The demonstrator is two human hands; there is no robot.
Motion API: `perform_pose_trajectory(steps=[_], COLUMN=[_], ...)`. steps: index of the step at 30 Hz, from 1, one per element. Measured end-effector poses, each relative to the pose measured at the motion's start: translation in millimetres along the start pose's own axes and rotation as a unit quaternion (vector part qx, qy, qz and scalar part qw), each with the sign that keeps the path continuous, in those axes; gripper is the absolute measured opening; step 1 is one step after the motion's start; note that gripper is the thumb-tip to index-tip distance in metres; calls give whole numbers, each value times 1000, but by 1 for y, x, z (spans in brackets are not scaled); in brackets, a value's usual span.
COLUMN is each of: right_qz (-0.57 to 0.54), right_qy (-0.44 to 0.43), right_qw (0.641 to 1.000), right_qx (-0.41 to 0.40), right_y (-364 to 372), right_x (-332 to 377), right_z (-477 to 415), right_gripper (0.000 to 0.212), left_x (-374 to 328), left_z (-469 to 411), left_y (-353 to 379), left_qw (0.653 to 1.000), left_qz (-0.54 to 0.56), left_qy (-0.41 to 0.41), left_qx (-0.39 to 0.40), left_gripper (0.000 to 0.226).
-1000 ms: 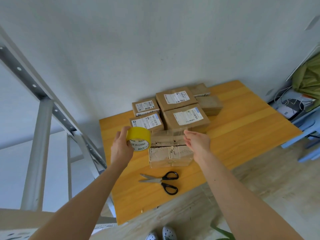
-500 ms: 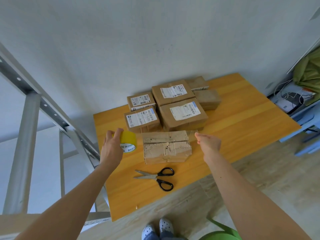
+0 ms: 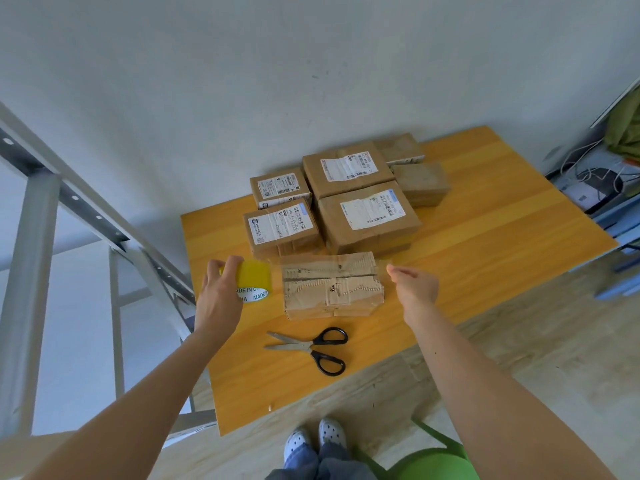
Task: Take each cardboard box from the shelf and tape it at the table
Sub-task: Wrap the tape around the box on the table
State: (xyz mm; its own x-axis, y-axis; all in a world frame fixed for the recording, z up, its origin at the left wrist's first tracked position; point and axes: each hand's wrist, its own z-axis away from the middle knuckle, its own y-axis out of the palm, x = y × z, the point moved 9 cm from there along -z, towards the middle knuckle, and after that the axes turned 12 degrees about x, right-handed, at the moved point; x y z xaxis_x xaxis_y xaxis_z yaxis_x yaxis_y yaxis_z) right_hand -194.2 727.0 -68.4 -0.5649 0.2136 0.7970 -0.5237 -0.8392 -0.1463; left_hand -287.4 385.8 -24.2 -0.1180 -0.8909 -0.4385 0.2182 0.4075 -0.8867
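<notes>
At the far left stands one grey metal shelf frame (image 3: 45,209), just beside the wooden table (image 3: 485,220). Next comes the left hand (image 3: 218,299), its fingers curled over the top of a single yellow tape roll (image 3: 254,280), gripping it just above the tabletop. From the roll one strip of clear tape (image 3: 329,263) runs rightward along the far top edge of the worn cardboard box (image 3: 332,289), which lies flat near the table's front edge; whether the strip touches the box I cannot tell. Just in front of that box lies one pair of black-handled scissors (image 3: 311,348), blades apart. Behind it sit six more boxes (image 3: 369,216) packed together, four with white labels and two plain, so seven boxes by my count. To the right of the worn box the right hand (image 3: 415,289) has its fingertips drawn together, pinching the strip's free end. Below, two spotted shoes (image 3: 315,441) show beside one green stool (image 3: 433,462).
</notes>
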Motion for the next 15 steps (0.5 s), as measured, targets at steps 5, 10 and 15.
perform_pose_trajectory(steps=[5, 10, 15], right_qz=[0, 9, 56], right_qy=[32, 41, 19], right_qw=[999, 999, 998], right_qx=[0, 2, -1], right_y=[2, 4, 12], right_x=[-9, -13, -11], right_z=[-6, -9, -10], right_gripper=[14, 25, 25], left_x=[-2, -1, -4], left_z=[1, 0, 2], left_y=[0, -1, -2], left_qw=[1000, 1000, 1000], left_qz=[3, 7, 16], left_qy=[-6, -3, -10], left_qx=[-4, -8, -11], left_gripper=[50, 51, 51])
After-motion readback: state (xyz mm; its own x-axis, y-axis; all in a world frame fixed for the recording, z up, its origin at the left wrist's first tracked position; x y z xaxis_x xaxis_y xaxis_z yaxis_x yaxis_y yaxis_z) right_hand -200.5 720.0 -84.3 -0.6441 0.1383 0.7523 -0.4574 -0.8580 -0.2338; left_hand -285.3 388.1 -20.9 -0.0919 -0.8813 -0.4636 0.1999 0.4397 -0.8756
